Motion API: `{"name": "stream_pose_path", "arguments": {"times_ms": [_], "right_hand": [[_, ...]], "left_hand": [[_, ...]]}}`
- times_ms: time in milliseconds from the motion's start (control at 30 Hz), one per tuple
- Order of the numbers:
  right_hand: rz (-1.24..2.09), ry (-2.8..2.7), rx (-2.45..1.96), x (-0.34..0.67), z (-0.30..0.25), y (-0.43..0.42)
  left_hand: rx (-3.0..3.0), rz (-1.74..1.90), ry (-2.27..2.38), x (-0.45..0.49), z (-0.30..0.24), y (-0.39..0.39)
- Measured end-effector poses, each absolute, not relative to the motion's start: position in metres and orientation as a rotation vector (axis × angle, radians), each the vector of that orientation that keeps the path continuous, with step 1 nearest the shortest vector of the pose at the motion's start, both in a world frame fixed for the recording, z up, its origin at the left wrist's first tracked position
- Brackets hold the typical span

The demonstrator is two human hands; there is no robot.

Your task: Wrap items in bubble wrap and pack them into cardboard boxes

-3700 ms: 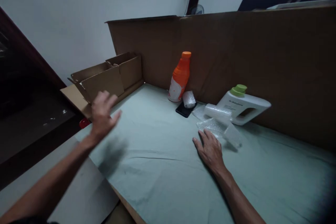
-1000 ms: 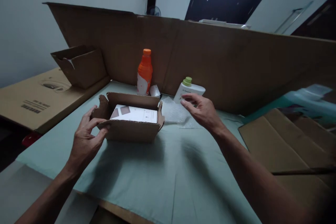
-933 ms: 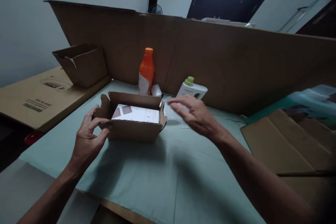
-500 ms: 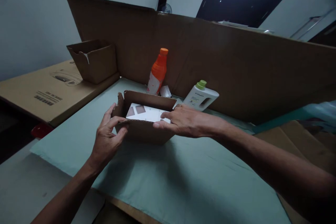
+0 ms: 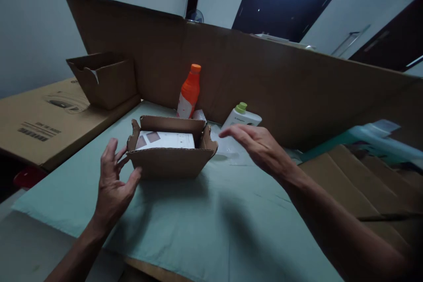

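Observation:
A small open cardboard box (image 5: 168, 164) stands on the green cloth, with a white carton (image 5: 175, 140) lying inside it. The carton has dark square prints on its left end. My left hand (image 5: 115, 180) is open at the box's left side, thumb close to the front corner; whether it touches is unclear. Right of the box, my right hand (image 5: 259, 145) hovers with fingers stretched out and nothing in it. Behind my right hand is a white bottle with a green cap (image 5: 241, 117), its lower part hidden. An orange bottle (image 5: 191, 90) stands behind the box.
Clear plastic (image 5: 228, 152) lies between box and right hand. A tall cardboard panel (image 5: 264, 79) walls off the back. At left, another open cardboard box (image 5: 115, 81) sits on a large flat carton (image 5: 62, 141). Cardboard (image 5: 343, 180) and a teal plastic item (image 5: 360, 136) are at right.
My right hand has let go of the white carton and moved out to the right. My left hand has opened off the box's rim. The camera view has shifted slightly right.

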State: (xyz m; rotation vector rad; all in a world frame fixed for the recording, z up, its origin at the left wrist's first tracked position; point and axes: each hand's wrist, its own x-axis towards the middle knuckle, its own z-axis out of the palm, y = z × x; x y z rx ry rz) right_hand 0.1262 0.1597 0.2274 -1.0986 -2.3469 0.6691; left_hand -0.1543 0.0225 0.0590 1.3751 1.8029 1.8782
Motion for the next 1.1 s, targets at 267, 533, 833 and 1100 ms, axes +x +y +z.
{"name": "stream_pose_path", "arguments": {"times_ms": [267,533,833,1100], "right_hand": [[1.261,-2.063,-1.073,0.116,0.091,0.145],[0.552,-2.397,-1.088,0.127,0.064,0.189],[-0.093,-2.506,-1.395,0.167,0.092,0.247],[-0.454,-2.742,-1.222,0.177,0.187,0.148]], "left_hand": [[1.117,1.373,1.935,-0.156,0.020,0.032],[1.038,1.483,1.916,-0.170,0.028,0.093],[1.242,1.448,2.145,-0.088,0.009,0.020],[1.643,1.615,1.684,0.030,0.058,0.033]]}}
